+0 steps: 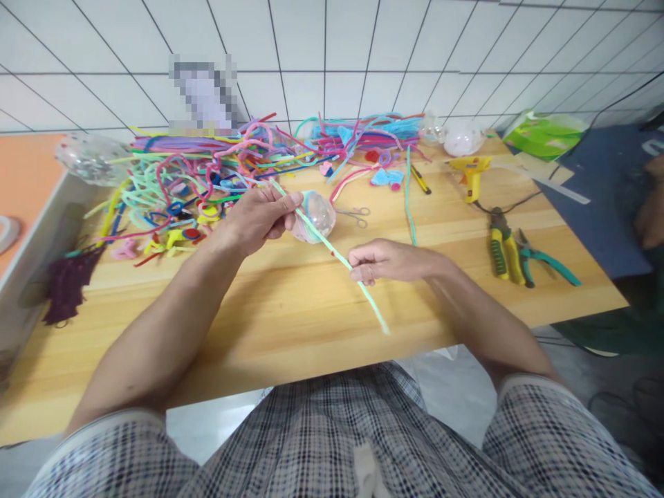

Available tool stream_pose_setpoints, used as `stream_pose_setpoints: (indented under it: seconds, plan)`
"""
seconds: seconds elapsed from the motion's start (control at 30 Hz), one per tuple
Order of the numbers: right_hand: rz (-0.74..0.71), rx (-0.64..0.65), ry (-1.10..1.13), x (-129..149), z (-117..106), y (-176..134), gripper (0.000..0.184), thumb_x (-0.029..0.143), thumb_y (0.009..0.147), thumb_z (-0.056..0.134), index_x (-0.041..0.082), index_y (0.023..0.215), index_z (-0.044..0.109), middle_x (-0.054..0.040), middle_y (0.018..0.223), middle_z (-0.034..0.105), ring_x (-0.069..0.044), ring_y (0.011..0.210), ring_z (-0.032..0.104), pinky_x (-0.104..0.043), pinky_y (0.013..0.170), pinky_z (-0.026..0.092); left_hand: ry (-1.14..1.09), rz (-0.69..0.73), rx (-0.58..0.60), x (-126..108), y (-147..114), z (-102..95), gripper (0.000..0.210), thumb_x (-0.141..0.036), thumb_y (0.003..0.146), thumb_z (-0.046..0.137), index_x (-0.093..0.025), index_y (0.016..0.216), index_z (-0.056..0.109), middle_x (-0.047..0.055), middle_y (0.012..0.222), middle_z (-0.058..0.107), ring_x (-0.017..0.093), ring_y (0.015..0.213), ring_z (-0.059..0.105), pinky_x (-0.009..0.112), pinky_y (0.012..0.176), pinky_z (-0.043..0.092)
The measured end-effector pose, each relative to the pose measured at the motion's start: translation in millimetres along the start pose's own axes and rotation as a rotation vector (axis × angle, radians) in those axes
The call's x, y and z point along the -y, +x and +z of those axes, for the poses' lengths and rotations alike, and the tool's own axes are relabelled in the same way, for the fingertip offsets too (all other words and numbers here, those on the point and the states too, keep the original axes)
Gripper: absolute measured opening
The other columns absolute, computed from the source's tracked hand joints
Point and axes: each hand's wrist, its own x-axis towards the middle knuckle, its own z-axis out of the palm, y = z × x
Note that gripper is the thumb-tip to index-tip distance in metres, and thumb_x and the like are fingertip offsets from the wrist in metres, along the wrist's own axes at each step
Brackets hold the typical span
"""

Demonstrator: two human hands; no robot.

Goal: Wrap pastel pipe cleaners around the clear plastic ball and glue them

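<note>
A mint-green pipe cleaner (328,243) runs slantwise between my hands over the wooden table. My left hand (268,214) pinches it near its upper end. Lower down, my right hand (372,261) grips it between thumb and fingers, and the free end hangs down past that hand. Just behind the pipe cleaner sits a clear round ball (320,216) with a light blue and pinkish band on it, partly covered by my left fingers. Small scissors (355,216) lie beside the ball. Another green pipe cleaner (409,200) rests on the table farther right.
A heap of coloured pipe cleaners (171,180) spreads along the back left. To the right lie a yellow glue gun (472,173), green-yellow pliers (501,252), teal-handled pliers (544,263) and a yellow cutter (420,180). A dark purple tassel (72,283) lies at the left edge.
</note>
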Motion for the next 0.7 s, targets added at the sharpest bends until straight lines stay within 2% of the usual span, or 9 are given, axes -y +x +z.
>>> stream_pose_setpoints:
  seconds: [0.27,0.37,0.53,0.63,0.7]
  plan:
    - [0.017,0.175,-0.072,-0.3,9.1,5.7,0.038,0.050,0.102,0.071,0.021,0.079,0.062,0.0064,0.066,0.057,-0.009,0.063,0.048,-0.025,0.062,0.035,0.118,-0.092,0.203,-3.0,-4.6,-0.2,0.064,-0.060,0.089,0.093,-0.016,0.050,0.067,0.000,0.038,0.041,0.005,0.033,0.030,0.021,0.038,0.009]
    - [0.048,0.201,-0.046,-2.1,9.9,6.4,0.038,0.049,0.100,0.072,0.021,0.077,0.062,0.0068,0.065,0.056,-0.009,0.062,0.047,-0.025,0.061,0.035,0.097,-0.109,0.224,-2.2,-5.1,0.8,0.063,-0.058,0.088,0.094,-0.016,0.050,0.067,0.001,0.041,0.046,0.004,0.035,0.032,0.021,0.038,0.011]
    - [0.087,0.170,-0.017,-5.0,4.7,5.0,0.038,0.048,0.098,0.073,0.021,0.074,0.062,0.0065,0.065,0.057,-0.009,0.061,0.048,-0.025,0.060,0.035,-0.093,-0.079,0.085,-3.4,-2.8,3.2,0.053,-0.043,0.086,0.096,-0.015,0.054,0.064,-0.002,0.044,0.047,0.003,0.036,0.030,0.018,0.037,0.015]
    - [0.084,0.182,-0.004,-4.8,-2.5,2.1,0.039,0.049,0.097,0.074,0.021,0.073,0.062,0.0063,0.065,0.058,-0.009,0.062,0.049,-0.025,0.061,0.037,-0.157,-0.070,-0.024,-6.4,-1.8,4.6,0.037,-0.035,0.091,0.090,-0.015,0.068,0.070,-0.001,0.049,0.056,0.004,0.035,0.032,0.017,0.035,0.016]
    - [0.080,0.106,0.009,-4.6,-12.5,-3.0,0.038,0.050,0.095,0.075,0.021,0.074,0.063,0.0056,0.066,0.060,-0.009,0.063,0.052,-0.025,0.062,0.038,-0.175,-0.080,-0.075,-8.7,-1.5,4.9,0.031,-0.039,0.096,0.086,-0.015,0.081,0.074,-0.001,0.053,0.062,0.005,0.035,0.036,0.017,0.036,0.019]
